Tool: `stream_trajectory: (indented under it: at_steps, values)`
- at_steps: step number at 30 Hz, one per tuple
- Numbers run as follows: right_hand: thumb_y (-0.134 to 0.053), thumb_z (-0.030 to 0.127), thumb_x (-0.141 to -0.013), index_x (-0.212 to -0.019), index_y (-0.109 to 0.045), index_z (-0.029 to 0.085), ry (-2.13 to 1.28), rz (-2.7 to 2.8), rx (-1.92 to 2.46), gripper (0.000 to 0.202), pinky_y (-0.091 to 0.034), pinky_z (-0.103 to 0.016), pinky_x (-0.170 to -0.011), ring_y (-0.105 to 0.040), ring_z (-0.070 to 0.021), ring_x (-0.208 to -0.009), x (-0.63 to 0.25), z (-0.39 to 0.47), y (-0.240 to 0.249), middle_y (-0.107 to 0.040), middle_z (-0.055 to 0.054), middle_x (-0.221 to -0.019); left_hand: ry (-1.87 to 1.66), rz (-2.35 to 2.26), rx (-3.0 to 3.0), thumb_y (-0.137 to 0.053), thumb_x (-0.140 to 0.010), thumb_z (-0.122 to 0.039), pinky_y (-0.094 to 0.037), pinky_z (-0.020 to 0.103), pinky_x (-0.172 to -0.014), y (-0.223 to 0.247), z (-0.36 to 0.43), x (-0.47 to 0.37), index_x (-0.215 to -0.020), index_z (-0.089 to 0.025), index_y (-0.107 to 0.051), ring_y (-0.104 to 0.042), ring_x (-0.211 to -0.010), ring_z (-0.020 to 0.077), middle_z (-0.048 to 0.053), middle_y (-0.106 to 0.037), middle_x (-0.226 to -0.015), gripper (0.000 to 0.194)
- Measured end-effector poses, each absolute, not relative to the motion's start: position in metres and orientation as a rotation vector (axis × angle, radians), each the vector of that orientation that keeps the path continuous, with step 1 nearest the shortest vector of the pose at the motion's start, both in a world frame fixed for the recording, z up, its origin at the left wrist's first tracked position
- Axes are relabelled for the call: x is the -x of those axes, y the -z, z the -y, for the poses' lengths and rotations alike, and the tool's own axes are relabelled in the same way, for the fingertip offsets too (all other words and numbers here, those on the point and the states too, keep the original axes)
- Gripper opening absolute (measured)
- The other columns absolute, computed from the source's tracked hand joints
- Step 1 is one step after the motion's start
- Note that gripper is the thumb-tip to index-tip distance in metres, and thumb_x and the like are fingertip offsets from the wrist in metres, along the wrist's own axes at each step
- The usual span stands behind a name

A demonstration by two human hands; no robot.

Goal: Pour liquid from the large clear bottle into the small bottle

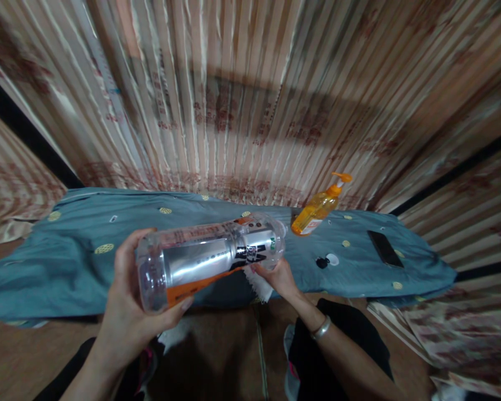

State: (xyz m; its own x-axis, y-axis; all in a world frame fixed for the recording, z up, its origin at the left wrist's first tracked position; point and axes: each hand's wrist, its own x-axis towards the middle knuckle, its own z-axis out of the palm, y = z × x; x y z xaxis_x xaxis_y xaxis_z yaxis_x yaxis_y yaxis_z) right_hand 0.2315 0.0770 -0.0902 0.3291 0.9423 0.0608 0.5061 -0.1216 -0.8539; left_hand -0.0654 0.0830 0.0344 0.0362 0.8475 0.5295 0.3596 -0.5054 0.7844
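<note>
A large clear plastic bottle (pixel 200 262) with a silver and orange label lies sideways in the air above the blue cloth, its base to the left. My left hand (pixel 137 301) is wrapped round the base end, thumb along the near side. At the other end, beneath the bottle's shoulder, my right hand (pixel 278 278) has its fingers partly hidden behind the bottle. A white cloth or tissue (pixel 259 285) hangs from under those right fingers, close against the bottle. The bottle looks see-through, with no liquid visible.
The low surface is covered by a blue patterned cloth (pixel 83 278). On it stand an orange pump bottle (pixel 317 211), a small black item (pixel 322 262), a white cap-like disc (pixel 333 259) and a dark phone (pixel 384 248). A striped curtain (pixel 242 100) hangs behind.
</note>
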Motion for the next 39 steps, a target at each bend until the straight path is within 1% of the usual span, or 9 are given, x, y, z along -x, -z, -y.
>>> stream_trajectory:
  at_steps: [4, 10, 15, 20, 24, 27, 33, 36, 39]
  values:
    - [-0.076, 0.054, -0.07, -0.099, -0.072, 0.018, -0.649, 1.285, 1.766, 0.046, -0.059, -0.043, -0.08, -0.075, -0.0316, -0.09, -0.2317, -0.0769, 0.091, -0.08, -0.013, -0.099, -1.475, -1.229, -1.914, -0.082, -0.06, -0.052, -0.054, 0.067, -0.099, -0.0339, -0.0829, 0.0664, -0.143, -0.044, -0.045, -0.062, -0.118, 0.0426, 0.008, -0.056, -0.134, 0.092]
    - [-0.076, 0.051, -0.07, -0.095, -0.072, 0.02, -0.645, 1.3, 1.78, 0.04, -0.059, -0.04, -0.08, -0.075, -0.0288, -0.089, -0.2323, -0.0771, 0.0913, -0.081, -0.01, -0.096, -1.525, -1.203, -1.947, -0.082, -0.06, -0.055, -0.061, 0.058, -0.092, -0.0345, -0.0833, 0.0662, -0.143, -0.042, -0.047, -0.066, -0.11, 0.0382, 0.007, -0.059, -0.127, 0.091]
    - [-0.075, 0.051, -0.071, -0.09, -0.073, 0.02, -0.646, 1.318, 1.772, 0.036, -0.059, -0.042, -0.081, -0.075, -0.0304, -0.089, -0.2322, -0.0773, 0.0906, -0.08, -0.01, -0.092, -1.502, -1.22, -1.954, -0.08, -0.063, -0.055, -0.061, 0.055, -0.092, -0.0355, -0.0835, 0.0655, -0.145, -0.043, -0.044, -0.066, -0.112, 0.037, 0.007, -0.057, -0.132, 0.091]
    - [-0.075, 0.052, -0.071, -0.089, -0.073, 0.02, -0.668, 1.318, 1.776, 0.036, -0.058, -0.041, -0.079, -0.074, -0.0305, -0.089, -0.2319, -0.077, 0.0888, -0.08, -0.01, -0.092, -1.504, -1.215, -1.943, -0.08, -0.062, -0.053, -0.061, 0.061, -0.091, -0.0365, -0.0829, 0.0651, -0.144, -0.043, -0.044, -0.066, -0.111, 0.0396, 0.008, -0.057, -0.131, 0.09]
    - [-0.074, 0.054, -0.071, -0.092, -0.073, 0.019, -0.672, 1.316, 1.771, 0.04, -0.058, -0.041, -0.081, -0.074, -0.0303, -0.09, -0.2315, -0.0765, 0.0878, -0.08, -0.012, -0.096, -1.486, -1.221, -1.925, -0.08, -0.062, -0.05, -0.056, 0.067, -0.098, -0.0358, -0.0819, 0.0658, -0.144, -0.043, -0.044, -0.063, -0.117, 0.0422, 0.008, -0.056, -0.134, 0.09]
    - [-0.074, 0.054, -0.071, -0.095, -0.073, 0.018, -0.665, 1.305, 1.766, 0.043, -0.057, -0.041, -0.081, -0.075, -0.0306, -0.09, -0.2312, -0.0763, 0.0877, -0.08, -0.012, -0.098, -1.477, -1.209, -1.899, -0.081, -0.061, -0.051, -0.054, 0.067, -0.101, -0.035, -0.0823, 0.0662, -0.143, -0.042, -0.044, -0.062, -0.12, 0.0423, 0.008, -0.055, -0.135, 0.091]
    - [-0.074, 0.054, -0.07, -0.098, -0.071, 0.018, -0.661, 1.3, 1.753, 0.046, -0.057, -0.042, -0.08, -0.074, -0.0314, -0.089, -0.2316, -0.0771, 0.0893, -0.08, -0.013, -0.097, -1.51, -1.195, -1.908, -0.082, -0.059, -0.051, -0.06, 0.063, -0.092, -0.0331, -0.0841, 0.0661, -0.143, -0.04, -0.046, -0.066, -0.111, 0.0403, 0.008, -0.058, -0.131, 0.092]
    - [-0.073, 0.057, -0.07, -0.097, -0.071, 0.018, -0.675, 1.296, 1.769, 0.047, -0.057, -0.044, -0.08, -0.074, -0.0325, -0.09, -0.2323, -0.0772, 0.0905, -0.08, -0.013, -0.098, -1.525, -1.198, -1.915, -0.081, -0.06, -0.052, -0.058, 0.065, -0.095, -0.0327, -0.0843, 0.0663, -0.143, -0.04, -0.046, -0.064, -0.114, 0.0413, 0.008, -0.057, -0.132, 0.091]
    - [-0.074, 0.056, -0.07, -0.094, -0.071, 0.019, -0.67, 1.303, 1.777, 0.044, -0.057, -0.043, -0.08, -0.074, -0.032, -0.09, -0.2327, -0.0772, 0.0911, -0.08, -0.013, -0.098, -1.527, -1.192, -1.917, -0.081, -0.06, -0.05, -0.06, 0.062, -0.092, -0.0336, -0.0839, 0.0662, -0.144, -0.041, -0.046, -0.065, -0.113, 0.0401, 0.008, -0.058, -0.13, 0.091]
